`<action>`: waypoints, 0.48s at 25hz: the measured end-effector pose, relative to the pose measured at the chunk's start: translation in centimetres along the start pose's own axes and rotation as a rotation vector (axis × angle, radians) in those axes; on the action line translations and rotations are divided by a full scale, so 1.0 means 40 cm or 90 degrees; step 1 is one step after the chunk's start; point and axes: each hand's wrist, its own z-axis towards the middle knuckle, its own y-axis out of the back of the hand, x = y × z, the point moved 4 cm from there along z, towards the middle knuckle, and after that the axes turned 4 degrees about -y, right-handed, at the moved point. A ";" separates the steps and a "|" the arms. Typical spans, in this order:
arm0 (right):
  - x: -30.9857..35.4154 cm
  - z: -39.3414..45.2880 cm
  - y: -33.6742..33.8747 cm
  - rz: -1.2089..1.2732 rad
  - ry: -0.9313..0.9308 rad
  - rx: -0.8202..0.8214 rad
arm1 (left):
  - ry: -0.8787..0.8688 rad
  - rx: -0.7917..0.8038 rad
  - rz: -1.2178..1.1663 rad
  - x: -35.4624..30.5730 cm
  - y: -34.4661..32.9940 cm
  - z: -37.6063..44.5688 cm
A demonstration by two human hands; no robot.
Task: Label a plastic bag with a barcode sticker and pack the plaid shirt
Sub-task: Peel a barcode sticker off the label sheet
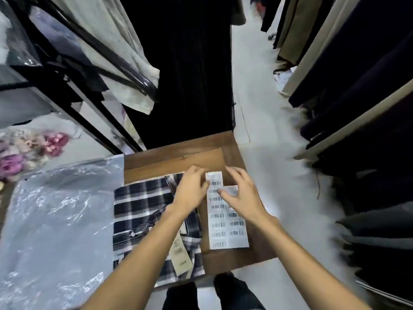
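I judge the task to be at its first step, with the peeling barely begun. My left hand (pixel 192 189) pinches the far end of the white paper sheet of barcode stickers (pixel 225 220), which lies on the right part of the small brown wooden table (pixel 169 159); its fingers are curled on the top sticker's edge. My right hand (pixel 242 193) hovers over the sheet's far right corner with its fingers spread and loosely bent; the thumb tip seems to touch the sheet, though I cannot tell whether it grips anything.

The folded navy-and-white plaid shirt (pixel 138 211) lies on the table just left of the sheet, under my left forearm, with a beige paper hang tag (pixel 181 253) on it. The large clear plastic bag (pixel 55 220) lies flat and crinkled at the near left, touching the shirt's left edge.

I see no sticker on the bag yet, and the shirt is outside it. So 2 things remain: sticking a label onto the bag and sliding the shirt in.
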 end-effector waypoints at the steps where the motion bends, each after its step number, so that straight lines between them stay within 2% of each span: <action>1: -0.017 0.011 -0.010 0.026 -0.030 0.007 | 0.027 0.013 -0.021 0.014 -0.013 0.020; 3: -0.024 0.025 -0.018 0.052 -0.072 0.030 | 0.063 0.050 -0.021 0.025 -0.023 0.044; 8: -0.045 0.039 -0.047 0.037 -0.091 0.069 | 0.027 0.124 0.081 0.034 -0.031 0.097; 12: -0.065 0.043 -0.066 0.020 -0.100 0.068 | 0.022 0.161 0.050 0.031 -0.037 0.116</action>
